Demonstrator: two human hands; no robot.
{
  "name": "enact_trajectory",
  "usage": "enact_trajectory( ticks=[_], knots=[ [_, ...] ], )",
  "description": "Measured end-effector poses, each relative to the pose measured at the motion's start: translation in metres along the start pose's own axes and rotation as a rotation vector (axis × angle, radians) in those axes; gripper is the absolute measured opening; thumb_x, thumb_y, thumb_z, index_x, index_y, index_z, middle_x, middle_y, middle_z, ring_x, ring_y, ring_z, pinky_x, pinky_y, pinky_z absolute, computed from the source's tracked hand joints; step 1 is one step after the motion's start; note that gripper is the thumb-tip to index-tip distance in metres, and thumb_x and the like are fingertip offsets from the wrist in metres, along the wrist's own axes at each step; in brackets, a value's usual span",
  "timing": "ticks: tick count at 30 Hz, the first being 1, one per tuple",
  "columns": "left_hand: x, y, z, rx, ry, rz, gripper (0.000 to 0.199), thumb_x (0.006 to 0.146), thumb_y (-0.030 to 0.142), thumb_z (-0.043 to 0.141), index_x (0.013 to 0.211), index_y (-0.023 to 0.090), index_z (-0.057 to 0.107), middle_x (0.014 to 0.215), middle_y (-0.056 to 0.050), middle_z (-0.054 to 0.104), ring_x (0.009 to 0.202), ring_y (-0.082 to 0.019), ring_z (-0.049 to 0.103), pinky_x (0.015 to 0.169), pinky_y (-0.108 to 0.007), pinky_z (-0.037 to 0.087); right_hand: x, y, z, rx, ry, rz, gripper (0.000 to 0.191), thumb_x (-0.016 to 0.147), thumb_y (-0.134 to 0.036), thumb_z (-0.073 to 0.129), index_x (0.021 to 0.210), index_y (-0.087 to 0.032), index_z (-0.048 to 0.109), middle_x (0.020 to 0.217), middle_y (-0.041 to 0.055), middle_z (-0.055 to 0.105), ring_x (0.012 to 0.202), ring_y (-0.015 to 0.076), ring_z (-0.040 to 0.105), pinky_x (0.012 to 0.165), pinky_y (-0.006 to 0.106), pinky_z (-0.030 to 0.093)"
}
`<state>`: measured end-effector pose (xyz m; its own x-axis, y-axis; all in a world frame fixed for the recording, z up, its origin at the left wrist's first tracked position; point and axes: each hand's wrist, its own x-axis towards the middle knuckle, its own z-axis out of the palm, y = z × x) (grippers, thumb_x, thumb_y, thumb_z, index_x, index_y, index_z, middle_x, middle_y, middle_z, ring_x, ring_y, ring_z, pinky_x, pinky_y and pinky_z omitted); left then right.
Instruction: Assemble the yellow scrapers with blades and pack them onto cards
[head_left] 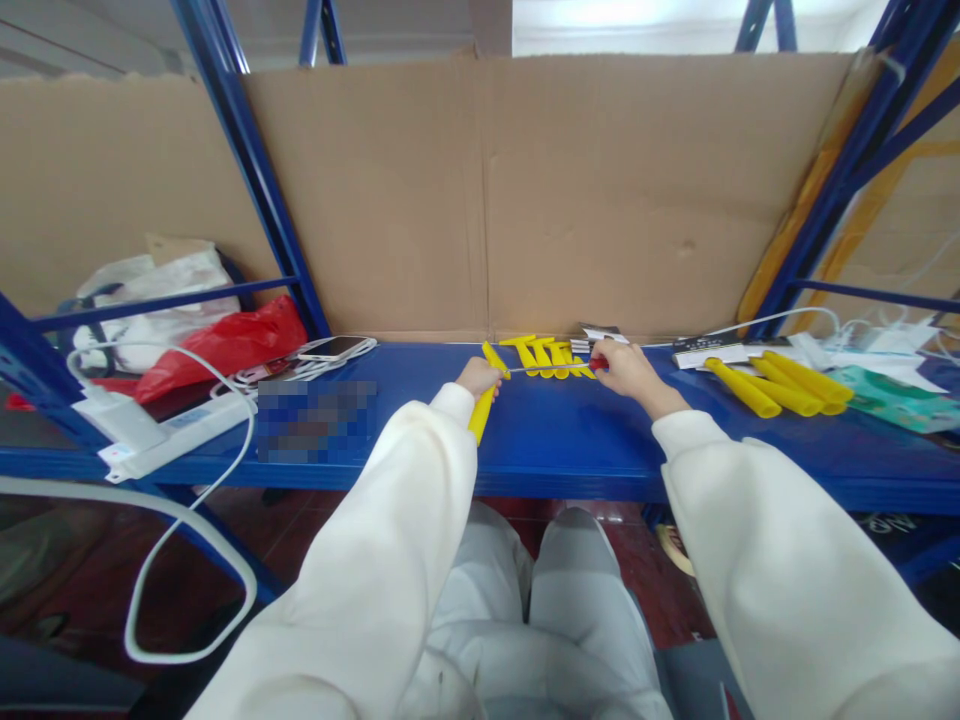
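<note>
My left hand (pixel 480 376) is closed around a yellow plastic piece (pixel 481 415), whose ends stick out above and below the fingers. In my right hand (pixel 624 370) is the red handle of a screwdriver (pixel 551 367). Its thin metal shaft runs left, and the tip meets the yellow piece at my left hand. Several yellow T-shaped pieces (pixel 544 350) lie on the blue table (pixel 570 430), just behind the shaft.
Several yellow tubes (pixel 787 385) and a green packet (pixel 896 398) lie at the right. On the left are a white power strip (pixel 172 435) with cables, a phone (pixel 334 348) and a red bag (pixel 225 350). Cardboard (pixel 600 190) stands behind the table.
</note>
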<state>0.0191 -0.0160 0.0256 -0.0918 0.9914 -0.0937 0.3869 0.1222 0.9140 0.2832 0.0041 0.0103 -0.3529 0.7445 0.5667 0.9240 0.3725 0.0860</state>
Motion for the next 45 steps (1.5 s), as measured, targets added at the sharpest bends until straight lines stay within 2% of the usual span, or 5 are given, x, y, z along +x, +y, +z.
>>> enact_trajectory(
  ticks=[10, 17, 24, 31, 45],
  knots=[
    [0.008, -0.004, -0.006, 0.209, 0.052, 0.048, 0.022, 0.084, 0.004, 0.058, 0.064, 0.011, 0.065, 0.039, 0.004, 0.047, 0.038, -0.010, 0.050, 0.049, -0.021, 0.044, -0.003, -0.002, -0.011, -0.006, -0.121, -0.106, 0.027, 0.091, -0.025, 0.053, 0.108, -0.020, 0.073, 0.109, 0.0095, 0.076, 0.097, 0.0241, 0.068, 0.081, 0.032, 0.048],
    [0.009, -0.006, -0.009, 0.223, 0.053, 0.079, 0.023, 0.084, 0.005, 0.058, 0.062, 0.011, 0.065, 0.042, 0.002, 0.052, 0.041, -0.011, 0.053, 0.052, -0.021, 0.046, -0.006, -0.020, -0.020, -0.137, -0.159, 0.035, 0.026, 0.091, -0.030, 0.055, 0.111, -0.018, 0.066, 0.098, 0.0121, 0.076, 0.084, 0.0251, 0.069, 0.066, 0.030, 0.042],
    [0.007, -0.005, -0.009, 0.208, 0.051, 0.087, 0.032, 0.083, 0.004, 0.058, 0.053, 0.015, 0.056, 0.039, 0.004, 0.047, 0.039, -0.010, 0.050, 0.048, -0.020, 0.042, -0.006, -0.020, -0.021, -0.126, -0.176, -0.004, 0.022, 0.091, -0.035, 0.057, 0.099, -0.019, 0.070, 0.091, 0.0110, 0.075, 0.083, 0.0247, 0.068, 0.066, 0.029, 0.041],
    [0.005, -0.004, -0.010, 0.224, 0.060, 0.080, 0.036, 0.083, 0.006, 0.059, 0.049, 0.016, 0.054, 0.037, 0.003, 0.047, 0.040, -0.012, 0.052, 0.051, -0.022, 0.043, -0.008, -0.016, -0.017, -0.107, -0.196, -0.029, 0.028, 0.094, -0.040, 0.055, 0.102, -0.020, 0.073, 0.108, 0.0114, 0.076, 0.091, 0.0249, 0.070, 0.072, 0.030, 0.045],
    [0.005, -0.005, -0.011, 0.253, 0.055, 0.114, 0.028, 0.079, 0.004, 0.064, 0.053, 0.013, 0.058, 0.040, 0.003, 0.049, 0.041, -0.012, 0.054, 0.050, -0.021, 0.043, -0.006, -0.019, -0.016, -0.109, -0.181, 0.033, 0.019, 0.089, -0.034, 0.063, 0.100, -0.019, 0.068, 0.092, 0.0115, 0.076, 0.082, 0.0248, 0.069, 0.065, 0.028, 0.040]
  ],
)
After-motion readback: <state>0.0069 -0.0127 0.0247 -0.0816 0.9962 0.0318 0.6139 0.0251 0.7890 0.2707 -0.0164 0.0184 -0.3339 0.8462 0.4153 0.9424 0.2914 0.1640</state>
